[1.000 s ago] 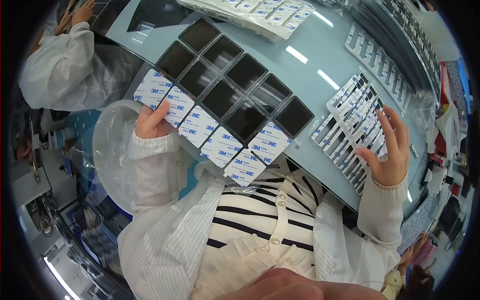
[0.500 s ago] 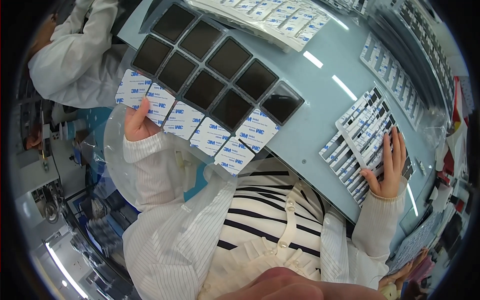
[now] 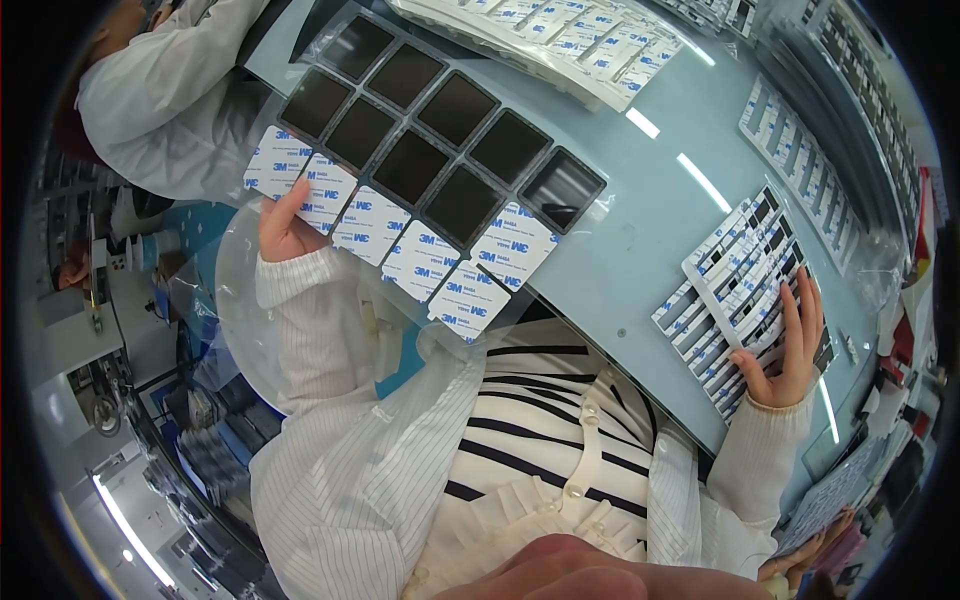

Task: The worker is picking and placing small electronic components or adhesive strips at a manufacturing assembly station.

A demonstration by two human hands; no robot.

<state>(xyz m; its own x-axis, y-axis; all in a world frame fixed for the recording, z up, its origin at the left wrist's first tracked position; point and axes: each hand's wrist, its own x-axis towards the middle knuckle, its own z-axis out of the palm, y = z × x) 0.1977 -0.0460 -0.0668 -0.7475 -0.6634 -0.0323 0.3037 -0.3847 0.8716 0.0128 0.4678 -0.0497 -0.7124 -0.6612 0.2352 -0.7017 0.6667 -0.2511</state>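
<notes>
My left hand (image 3: 288, 228) is closed on the lower left edge of a sheet of white adhesive squares (image 3: 372, 225) with blue print, its thumb on top and the other fingers hidden beneath. Along the upper side of these squares lie two rows of dark square panels (image 3: 412, 168) in a clear plastic tray, which overhangs the table's near edge. My right hand (image 3: 783, 350) rests flat, fingers and thumb stretched out, on a stack of white slotted strip sheets (image 3: 735, 300) with blue print and black patches.
At the table's far edge lies a white stack of printed strips (image 3: 560, 35). Another strip sheet (image 3: 800, 160) lies at right, beside a tall stack of dark trays (image 3: 860, 130). A co-worker's white sleeve (image 3: 165, 110) reaches in at upper left. The grey table (image 3: 600, 270) spans the middle.
My left hand and the sheet with its dark panels have shifted slightly away from me and to the left over the table. My right hand stays on the strip sheets. The view has shifted slightly.
</notes>
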